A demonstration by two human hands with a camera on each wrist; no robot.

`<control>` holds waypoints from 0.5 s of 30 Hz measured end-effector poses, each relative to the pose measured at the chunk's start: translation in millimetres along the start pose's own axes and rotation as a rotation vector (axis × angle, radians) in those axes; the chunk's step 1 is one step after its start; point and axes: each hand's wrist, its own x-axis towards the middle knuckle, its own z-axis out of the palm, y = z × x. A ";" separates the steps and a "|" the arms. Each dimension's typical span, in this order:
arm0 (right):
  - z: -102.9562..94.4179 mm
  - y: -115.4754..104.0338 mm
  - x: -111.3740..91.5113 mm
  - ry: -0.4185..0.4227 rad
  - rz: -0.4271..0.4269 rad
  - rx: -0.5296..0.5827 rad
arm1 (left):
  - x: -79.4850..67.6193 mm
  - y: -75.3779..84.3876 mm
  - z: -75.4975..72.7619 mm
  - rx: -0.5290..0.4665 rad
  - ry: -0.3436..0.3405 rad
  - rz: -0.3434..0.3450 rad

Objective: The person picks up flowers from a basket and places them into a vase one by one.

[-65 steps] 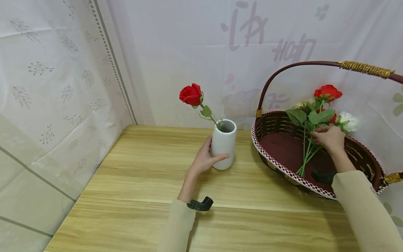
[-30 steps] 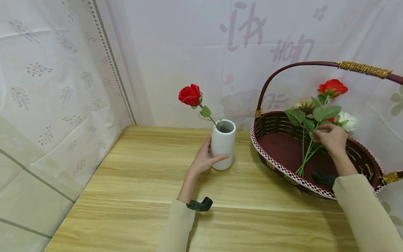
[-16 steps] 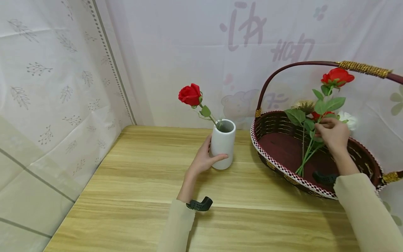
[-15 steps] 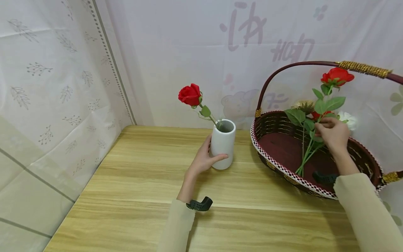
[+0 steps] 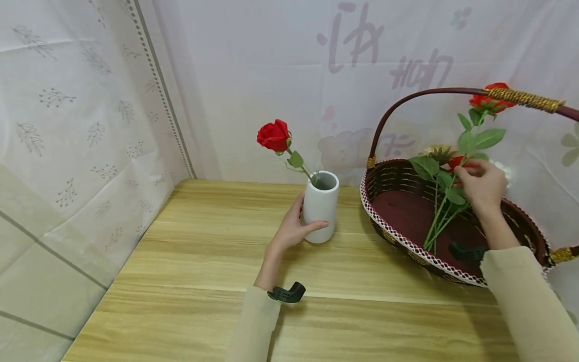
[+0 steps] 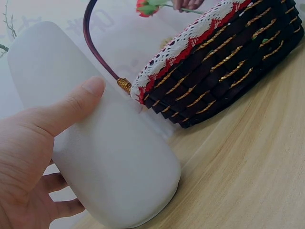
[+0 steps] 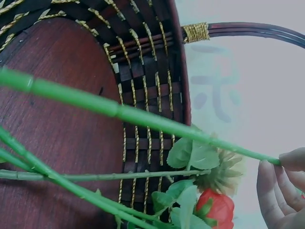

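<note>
My left hand (image 5: 293, 226) grips the white vase (image 5: 321, 211) from its left side, thumb across the front; the left wrist view shows the fingers reaching behind the vase (image 6: 109, 143). One red rose (image 5: 273, 136) leans out of the vase to the left. Over the basket (image 5: 398, 201), my right hand (image 5: 484, 186) pinches the green stem (image 7: 143, 117) of another red rose (image 5: 493, 98), whose bloom is partly behind the basket handle. Below that hand, a second red rose (image 7: 214, 210), a pale yellowish flower (image 5: 438, 152) and a mostly hidden white flower (image 5: 503, 172) lie in the basket.
The basket's arched handle (image 5: 425, 93), wrapped in gold cord, rises over the flowers. White lace trim (image 6: 190, 43) runs along the basket rim. Basket and vase stand on a wooden table (image 5: 203, 261), with a pale printed curtain (image 5: 253, 60) behind.
My right hand has lifted the rose up and to the right, its bloom rising from above the basket's back rim to the handle. The left hand and vase have stayed in place.
</note>
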 end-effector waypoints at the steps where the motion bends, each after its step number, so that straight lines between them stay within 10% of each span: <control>1: -0.1 -1.9 0.0 0.004 0.000 0.012 | 0.2 -0.3 0.1 0.002 0.000 0.002; 15: -1.2 -21.6 -4.2 0.053 -0.012 0.111 | 0.9 -0.9 0.0 0.009 0.003 -0.006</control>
